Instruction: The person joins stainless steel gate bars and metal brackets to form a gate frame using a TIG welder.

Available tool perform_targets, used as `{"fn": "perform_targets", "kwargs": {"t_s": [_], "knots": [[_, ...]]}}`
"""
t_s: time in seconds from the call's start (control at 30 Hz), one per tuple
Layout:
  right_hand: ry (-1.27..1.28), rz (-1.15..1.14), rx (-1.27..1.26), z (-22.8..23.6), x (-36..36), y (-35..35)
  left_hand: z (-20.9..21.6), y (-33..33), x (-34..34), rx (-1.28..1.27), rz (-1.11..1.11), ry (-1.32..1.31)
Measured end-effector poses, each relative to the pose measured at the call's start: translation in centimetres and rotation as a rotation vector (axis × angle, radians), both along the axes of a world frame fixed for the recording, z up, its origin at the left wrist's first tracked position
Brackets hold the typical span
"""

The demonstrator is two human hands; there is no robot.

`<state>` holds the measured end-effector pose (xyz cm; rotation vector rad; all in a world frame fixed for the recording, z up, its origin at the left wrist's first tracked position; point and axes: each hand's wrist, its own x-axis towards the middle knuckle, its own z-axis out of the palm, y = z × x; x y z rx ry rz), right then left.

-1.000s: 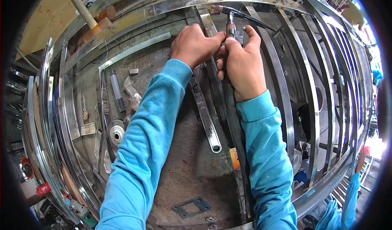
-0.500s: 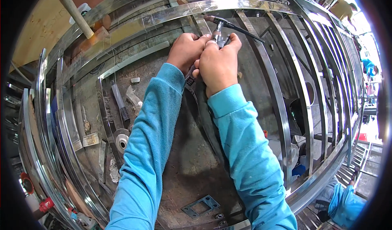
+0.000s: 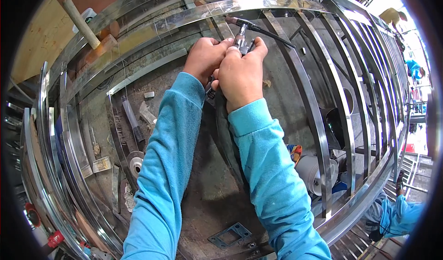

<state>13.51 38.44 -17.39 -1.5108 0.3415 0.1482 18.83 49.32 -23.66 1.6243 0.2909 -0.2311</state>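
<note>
Pointing its nozzle [image 3: 230,19] left, the welding torch [image 3: 242,29] sits near the far rail [image 3: 258,3], black cap [image 3: 272,36] slanting right and nearward, handle axis near-to-far; right hand [image 3: 242,77] curled around it, left hand [image 3: 205,59] bent alongside, grip hidden.

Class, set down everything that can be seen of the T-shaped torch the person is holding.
The torch has a short brownish nozzle pointing left and a long, slim black tail slanting down to the right. A shiny, metal-looking neck meets them from below. The right hand holds it, hiding its lower part; the left hand is close beside it, contact unclear. In this view its tail crosses a metal bar. Whether the dark sleeve below joins it is hidden.
</note>
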Motion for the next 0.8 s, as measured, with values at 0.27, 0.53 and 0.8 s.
{"fn": "perform_targets", "kwargs": {"t_s": [0.27, 0.53, 0.8], "knots": [[0.016, 0.018, 0.065, 0.6, -0.1, -0.1, -0.3, 0.2, 0.3, -0.095, -0.012, 0.005], [0.006, 0.012, 0.068, 0.3, -0.3, -0.1, -1.1, -0.3, 0.1, -0.089, 0.064, -0.050], [0.007, 0.002, 0.068, 0.3, -0.1, 0.1, 0.2, -0.1, -0.1, -0.133, 0.005, 0.019]]}}
